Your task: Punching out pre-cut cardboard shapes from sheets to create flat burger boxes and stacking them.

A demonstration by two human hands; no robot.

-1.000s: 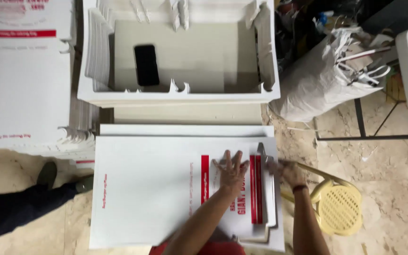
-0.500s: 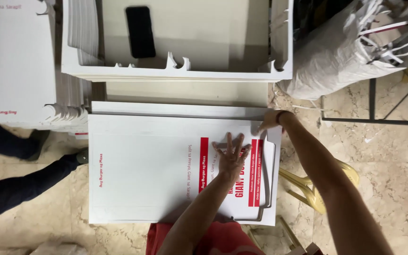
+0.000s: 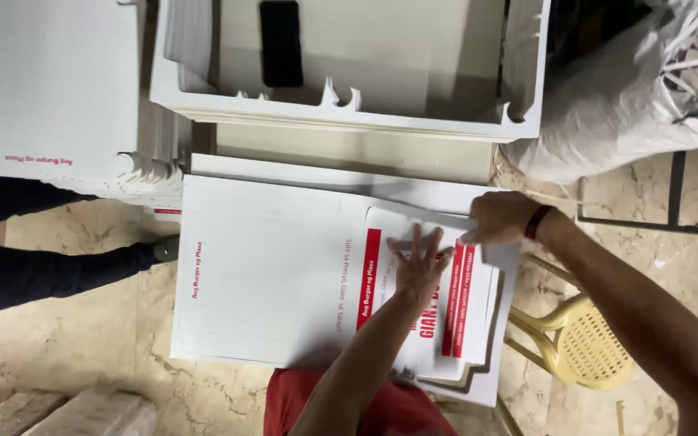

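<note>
1 head-worn view, straight down, close above the flat cardboard sheet (image 3: 284, 274).

Marble floor (image 3: 82, 355), stacked flat white cardboard sheets (image 3: 268, 274), yellow plastic stool (image 3: 583, 347)

A stack of flat cartons (image 3: 284, 274) fills the middle of the frame. The left hand (image 3: 420, 260) lies flat on the top carton, right of centre; the right hand (image 3: 504, 218) sits just upper right of it, at a raised flap (image 3: 422, 213). Above the stack stands an open tray (image 3: 519, 121) with a phone (image 3: 281, 42) in it. Another carton (image 3: 50, 89) lies at upper left, a bag (image 3: 607, 105) at upper right, a stool (image 3: 579, 343) at lower right.
</note>
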